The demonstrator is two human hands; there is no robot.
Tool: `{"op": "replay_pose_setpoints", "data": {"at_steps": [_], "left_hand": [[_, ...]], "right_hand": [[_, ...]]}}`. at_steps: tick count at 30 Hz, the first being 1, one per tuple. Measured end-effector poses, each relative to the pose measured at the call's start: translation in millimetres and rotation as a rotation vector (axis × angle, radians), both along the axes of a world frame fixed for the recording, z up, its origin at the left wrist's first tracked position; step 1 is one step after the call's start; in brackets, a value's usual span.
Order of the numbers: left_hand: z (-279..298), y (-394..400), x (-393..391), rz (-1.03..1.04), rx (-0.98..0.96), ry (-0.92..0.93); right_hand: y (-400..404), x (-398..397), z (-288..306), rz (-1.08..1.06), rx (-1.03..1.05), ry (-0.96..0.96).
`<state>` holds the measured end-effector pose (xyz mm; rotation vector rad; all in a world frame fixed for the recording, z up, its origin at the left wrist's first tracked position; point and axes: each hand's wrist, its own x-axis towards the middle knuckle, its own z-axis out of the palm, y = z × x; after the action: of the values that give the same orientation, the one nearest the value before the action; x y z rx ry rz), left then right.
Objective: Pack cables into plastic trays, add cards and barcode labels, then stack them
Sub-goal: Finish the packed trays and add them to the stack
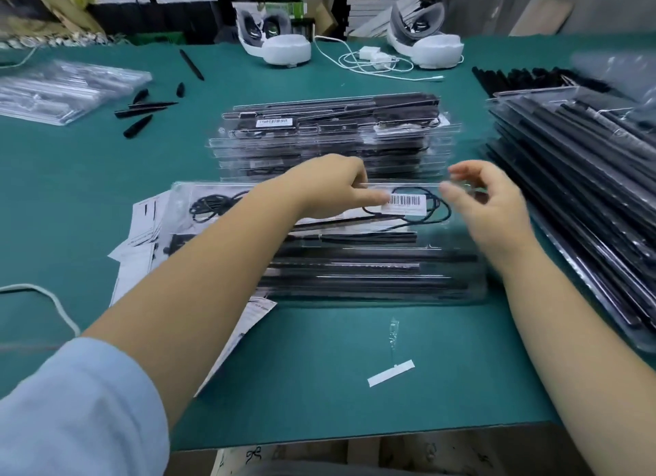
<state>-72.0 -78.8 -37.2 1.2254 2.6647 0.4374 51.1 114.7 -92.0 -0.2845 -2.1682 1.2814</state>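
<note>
Barcode label (408, 203) lies on the clear lid of the nearest plastic tray (355, 241), with the left hand (330, 188) resting on it. One of the left fingers (376, 199) is extended flat and presses the label's left edge; the remaining left fingers are curled over the tray's far rim, and whether they hold anything cannot be told. The right hand (486, 205) hovers just right of the label, blurred; its fingers (461, 172) are loosely curled and apart, grasping nothing visible.

Under the label, inside the tray, a thin black cable (429, 209) loops beneath and to the right of the left fingertips. A second coil (209, 205) sits at the tray's opposite end, left of the left forearm. Long black rods fill the tray's near compartments, below both wrists.

Printed cards (142, 234) lie fanned on the green tabletop (319, 369), partly under the tray's left end. Beyond the fingers stands a stack of filled trays (330, 138), its top one carrying a label. Right of the right hand, a further slanted pile of trays (575, 177) leans across the tabletop. Nearer the person than both hands, a white backing strip (391, 373) lies alone on the tabletop.
</note>
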Motion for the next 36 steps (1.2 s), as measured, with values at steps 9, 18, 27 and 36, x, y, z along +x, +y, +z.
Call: {"op": "replay_pose_setpoints", "data": {"at_steps": [9, 18, 27, 36], "left_hand": [[59.6, -20.3, -9.7, 0.149, 0.390, 0.050], [54.9, -38.6, -43.4, 0.665, 1.038, -0.709], [13.7, -43.0, -23.1, 0.843, 1.599, -0.724], [12.1, -55.8, -26.3, 0.819, 1.687, -0.589]], "right_hand": [[10.1, -2.0, 11.6, 0.155, -0.927, 0.058], [-15.5, 1.6, 3.8, 0.572, -0.758, -0.287], [-9.6, 18.2, 20.4, 0.763, -0.974, -0.216], [-18.2, -21.6, 59.9, 0.079, -0.700, 0.085]]}}
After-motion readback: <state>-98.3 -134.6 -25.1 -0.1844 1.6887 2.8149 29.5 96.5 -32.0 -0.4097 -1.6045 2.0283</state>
